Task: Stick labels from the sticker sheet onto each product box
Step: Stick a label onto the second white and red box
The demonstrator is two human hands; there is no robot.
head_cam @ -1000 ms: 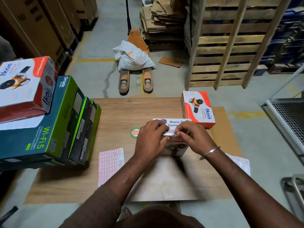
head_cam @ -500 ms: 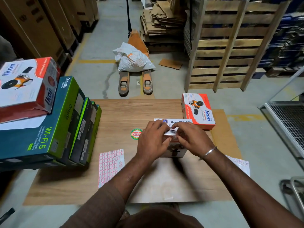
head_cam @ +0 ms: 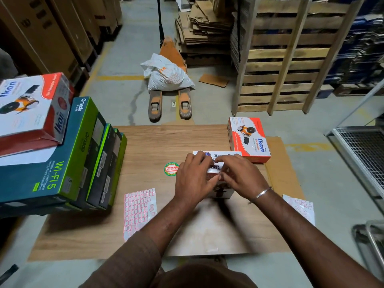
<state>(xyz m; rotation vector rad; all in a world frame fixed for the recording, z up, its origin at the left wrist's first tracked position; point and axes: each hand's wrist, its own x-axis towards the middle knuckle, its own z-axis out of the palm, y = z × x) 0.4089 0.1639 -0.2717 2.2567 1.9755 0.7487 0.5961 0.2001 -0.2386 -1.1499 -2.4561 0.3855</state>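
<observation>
Wooden board (head_cam: 149, 142) on the floor serves as the work surface. Stack of green Omada boxes (head_cam: 62, 159) stands at its left edge, with an Ikon box (head_cam: 31, 109) on top. A second orange Ikon box (head_cam: 248, 139) lies at the far right of the board. Product box (head_cam: 220, 192) sits mid-board, mostly covered by both hands. Sticker sheet (head_cam: 138, 210) lies flat, left of the forearms. Left hand (head_cam: 194, 179) rests on the box top, fingers curled over it. Right hand (head_cam: 241, 176) meets it, fingertips (head_cam: 223, 174) pressed together on the top; whether they pinch a label, cannot tell.
</observation>
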